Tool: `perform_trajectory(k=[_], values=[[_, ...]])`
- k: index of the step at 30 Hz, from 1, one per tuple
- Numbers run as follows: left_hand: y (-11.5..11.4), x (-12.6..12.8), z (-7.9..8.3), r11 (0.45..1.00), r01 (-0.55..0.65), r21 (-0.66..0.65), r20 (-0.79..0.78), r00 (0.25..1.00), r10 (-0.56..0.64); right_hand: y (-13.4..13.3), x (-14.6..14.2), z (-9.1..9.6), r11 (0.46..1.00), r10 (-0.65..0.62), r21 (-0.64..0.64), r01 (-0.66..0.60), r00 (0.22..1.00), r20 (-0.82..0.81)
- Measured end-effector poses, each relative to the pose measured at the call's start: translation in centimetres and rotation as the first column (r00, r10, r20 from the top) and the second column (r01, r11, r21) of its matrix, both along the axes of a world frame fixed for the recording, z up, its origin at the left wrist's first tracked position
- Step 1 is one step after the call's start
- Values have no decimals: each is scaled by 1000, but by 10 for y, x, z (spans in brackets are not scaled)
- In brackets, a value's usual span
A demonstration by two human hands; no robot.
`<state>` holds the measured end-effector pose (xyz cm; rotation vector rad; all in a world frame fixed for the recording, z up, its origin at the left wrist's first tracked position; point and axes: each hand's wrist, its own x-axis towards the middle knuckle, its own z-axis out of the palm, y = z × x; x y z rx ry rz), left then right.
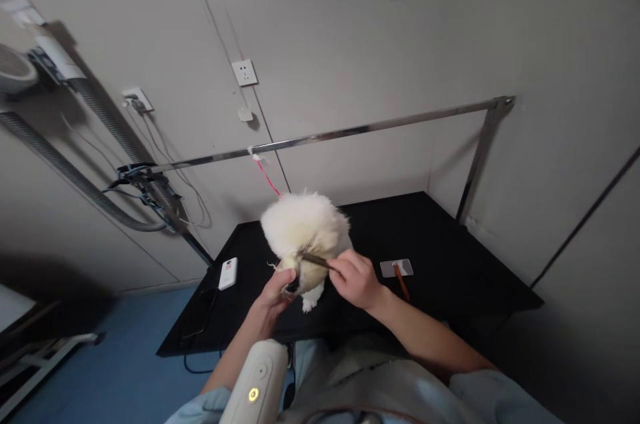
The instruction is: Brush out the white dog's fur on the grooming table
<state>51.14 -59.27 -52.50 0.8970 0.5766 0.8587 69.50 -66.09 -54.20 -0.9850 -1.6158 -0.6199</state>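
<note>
White and fluffy, the dog (305,221) is on a black table (465,264), near the edge closest to the person. Its big round head tips down, and one white paw (310,302) shows below. The left hand (275,292) holds the dog by the muzzle, with the thumb next to its black nose (292,287). The right hand (356,281) grips a thin dark tool (317,260), and the tip touches the fur on the dog's face. I cannot tell if the tool has teeth. A pink cord (269,177) runs from a shiny metal bar (335,135) down behind the dog's head, where its end is hidden. To the right lies a flat brush (397,269) with a red-brown handle. Over on the left lies a small white object (228,273) with a red mark.
</note>
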Motion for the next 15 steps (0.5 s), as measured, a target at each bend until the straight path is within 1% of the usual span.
perform_trajectory(k=[2,3,6,11,13,15], values=[[0,-1,-2,1000,13,13,27,1000,-13,4,-1,-2,1000,-18,23,16,998,66],[1,-2,-3,1000,9,13,34,999,-9,6,0,-3,999,-44,34,41,996,74],[2,-3,-5,1000,-2,6,36,999,2,12,7,-1,991,-121,66,118,992,41],[0,-1,-3,1000,-4,-14,40,999,5,12,15,4,984,-145,101,146,989,-13],[-2,0,-1,999,-27,-40,43,999,29,12,21,7,982,-162,92,167,985,-59],[-4,0,2,994,-66,-82,42,997,70,11,28,11,964,-218,109,242,956,-194]])
